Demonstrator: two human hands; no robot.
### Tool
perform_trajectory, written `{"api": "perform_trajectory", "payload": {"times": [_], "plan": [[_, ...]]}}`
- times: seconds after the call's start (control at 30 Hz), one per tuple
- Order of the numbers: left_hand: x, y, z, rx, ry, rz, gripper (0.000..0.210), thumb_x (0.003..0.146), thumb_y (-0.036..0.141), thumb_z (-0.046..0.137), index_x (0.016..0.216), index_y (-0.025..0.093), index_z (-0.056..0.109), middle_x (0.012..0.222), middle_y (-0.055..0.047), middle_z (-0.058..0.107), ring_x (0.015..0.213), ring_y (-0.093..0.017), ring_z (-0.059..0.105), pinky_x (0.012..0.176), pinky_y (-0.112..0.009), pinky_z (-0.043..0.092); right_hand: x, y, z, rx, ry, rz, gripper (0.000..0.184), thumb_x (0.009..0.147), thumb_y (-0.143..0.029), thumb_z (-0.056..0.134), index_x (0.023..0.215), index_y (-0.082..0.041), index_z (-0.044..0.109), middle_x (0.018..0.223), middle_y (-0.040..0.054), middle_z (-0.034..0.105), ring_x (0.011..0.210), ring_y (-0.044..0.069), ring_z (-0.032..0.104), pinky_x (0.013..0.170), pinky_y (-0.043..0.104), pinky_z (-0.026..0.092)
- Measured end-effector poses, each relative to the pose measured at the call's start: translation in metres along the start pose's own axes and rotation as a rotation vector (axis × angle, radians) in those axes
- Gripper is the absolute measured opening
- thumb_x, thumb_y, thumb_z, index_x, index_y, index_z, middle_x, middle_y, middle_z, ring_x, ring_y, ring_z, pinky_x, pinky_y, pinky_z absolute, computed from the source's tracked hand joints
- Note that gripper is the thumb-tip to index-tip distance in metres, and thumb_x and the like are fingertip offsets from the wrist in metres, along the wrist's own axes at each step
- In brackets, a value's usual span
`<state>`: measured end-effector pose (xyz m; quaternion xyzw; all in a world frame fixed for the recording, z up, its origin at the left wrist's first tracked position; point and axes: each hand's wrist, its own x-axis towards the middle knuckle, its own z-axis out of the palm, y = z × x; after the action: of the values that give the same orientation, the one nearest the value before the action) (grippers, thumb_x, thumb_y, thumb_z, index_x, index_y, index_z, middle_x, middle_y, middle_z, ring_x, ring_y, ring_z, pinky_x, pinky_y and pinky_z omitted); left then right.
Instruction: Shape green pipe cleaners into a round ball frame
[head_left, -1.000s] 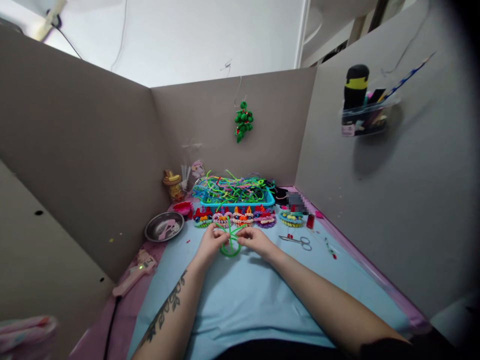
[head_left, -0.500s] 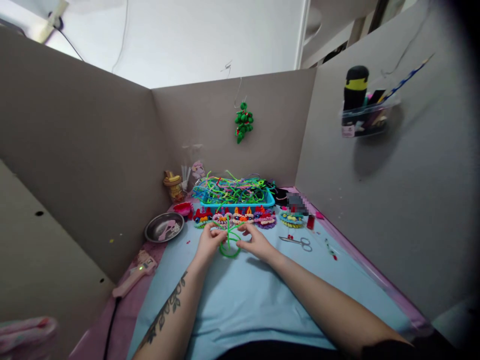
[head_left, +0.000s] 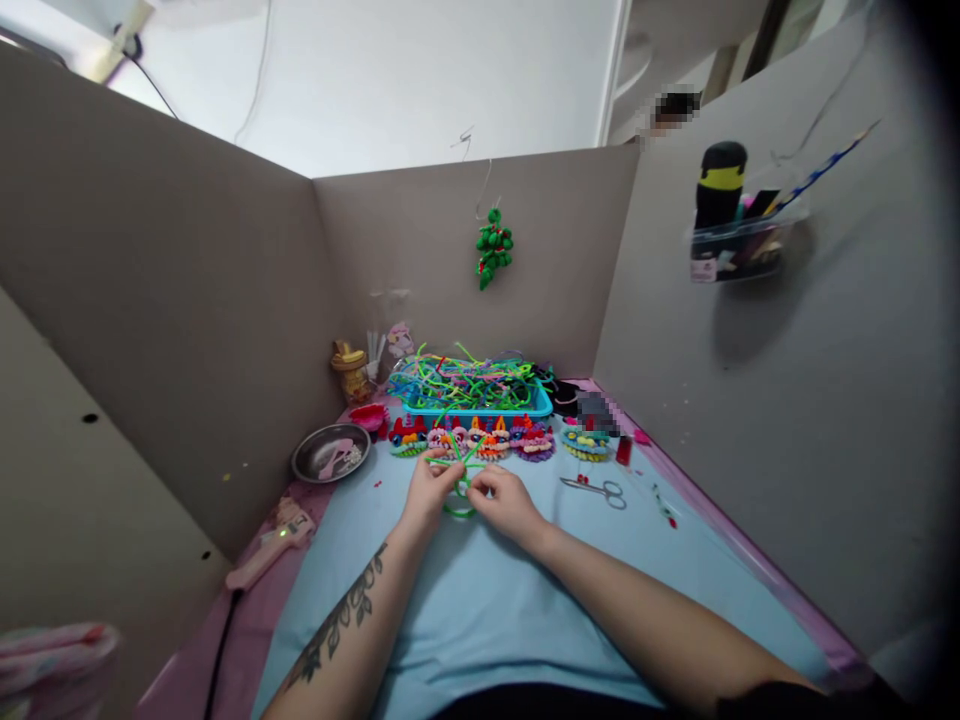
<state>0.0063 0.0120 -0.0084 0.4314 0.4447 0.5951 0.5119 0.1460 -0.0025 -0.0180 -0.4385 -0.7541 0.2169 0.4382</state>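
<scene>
Presently, left hand (head_left: 433,492): pinches looped green chenille stem (head_left: 459,513).
Right hand (head_left: 507,503): pinches it too.
Technique: bend gently, evenly.

Leafy left-forearm tattoo (head_left: 337,620), black sleeve (head_left: 772,698), probably short

Loc: craft wkshop booth | gry partitions (head_left: 420,245) | glue gun (head_left: 271,552) | scissors (head_left: 600,491) | blu tray (head_left: 480,412)

A blue sheet (head_left: 480,590) on a pink-covered table (head_left: 187,670) runs beneath the gripping hands (head_left: 510,505); colourful figures (head_left: 489,441) sit just beyond them, a basket (head_left: 517,412) farther back, scissors (head_left: 594,487) rightward, a metal bowl (head_left: 306,470) leftward.
</scene>
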Motion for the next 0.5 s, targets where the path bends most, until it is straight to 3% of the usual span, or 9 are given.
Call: {"api": "perform_trajectory", "payload": {"times": [0.17,0.27,0.43,0.5], "plan": [[0.002,0.001,-0.004,0.102,0.037,0.104,0.054,0.053,0.029,0.076,0.096,0.017,0.044,0.051,0.008,0.052,0.048,-0.010,0.052,0.050,-0.020,0.036,0.002,-0.002,0.001,0.166,-0.050,0.117,0.014,0.069,-0.020,0.054,0.056,-0.017,0.056,0.058,-0.0008,0.051,0.059,0.013,0.048,0.055,0.023,0.034],[0.004,0.003,-0.005,0.102,0.058,0.091,0.056,0.052,0.030,0.076,0.096,0.017,0.044,0.051,0.007,0.053,0.048,-0.010,0.052,0.050,-0.020,0.036,0.003,-0.003,-0.001,0.238,-0.066,0.154,0.017,0.070,-0.026,0.057,0.056,-0.016,0.055,0.056,-0.0012,0.050,0.056,0.012,0.046,0.054,0.023,0.034],[0.005,0.005,-0.007,0.072,0.060,-0.007,0.058,0.052,0.032,0.076,0.098,0.015,0.045,0.052,0.006,0.054,0.048,-0.009,0.052,0.051,-0.020,0.037,0.007,0.009,-0.012,0.177,0.123,0.100,0.016,0.073,-0.032,0.057,0.075,-0.017,0.061,0.065,-0.0006,0.052,0.060,0.013,0.046,0.056,0.024,0.035],[0.006,0.005,-0.008,0.071,0.037,-0.038,0.058,0.053,0.033,0.075,0.099,0.014,0.046,0.053,0.005,0.055,0.049,-0.010,0.053,0.052,-0.020,0.037,0.010,0.018,-0.014,0.098,0.116,0.060,0.018,0.070,-0.028,0.061,0.085,-0.018,0.064,0.076,0.0015,0.054,0.067,0.014,0.049,0.060,0.025,0.037]]}}
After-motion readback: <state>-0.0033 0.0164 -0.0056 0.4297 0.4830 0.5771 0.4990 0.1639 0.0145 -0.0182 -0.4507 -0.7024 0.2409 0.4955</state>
